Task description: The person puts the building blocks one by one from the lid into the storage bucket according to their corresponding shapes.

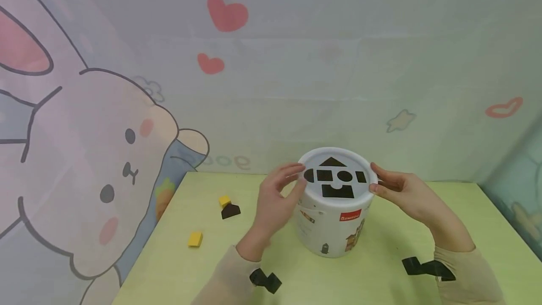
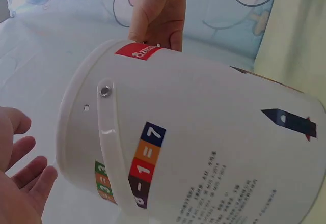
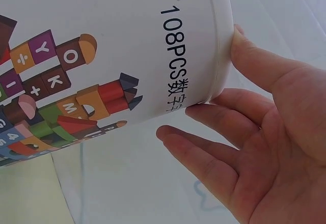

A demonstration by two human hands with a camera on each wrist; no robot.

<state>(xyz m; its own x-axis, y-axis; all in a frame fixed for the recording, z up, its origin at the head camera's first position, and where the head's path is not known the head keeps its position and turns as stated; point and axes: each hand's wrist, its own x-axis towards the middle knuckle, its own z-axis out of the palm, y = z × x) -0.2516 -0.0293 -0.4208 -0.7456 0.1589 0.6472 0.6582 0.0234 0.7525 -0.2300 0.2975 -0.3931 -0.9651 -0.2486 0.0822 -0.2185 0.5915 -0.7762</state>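
Observation:
A white block bucket [image 1: 311, 236] stands upright, its white lid [image 1: 357, 159] pierced by several dark shaped holes. My left hand [image 1: 277, 196] is at the lid's left edge, fingers loosely spread; in the left wrist view its fingertips [image 2: 46, 175] stand just off the rim. On the opposite side, my right hand [image 1: 408, 196] holds the lid's edge between thumb and fingers. The right wrist view shows that thumb [image 3: 249, 53] on the rim and fingers at the side below. A white carrying handle [image 2: 109, 137] hangs along the bucket's side.
Left of the bucket, a yellow block [image 1: 225, 201] lies against a dark brown block [image 1: 230, 211]. Another yellow block [image 1: 195, 239] sits nearer the front on the pale green table [image 1: 169, 276]. A printed cloth [image 1: 296, 84] hangs behind the table.

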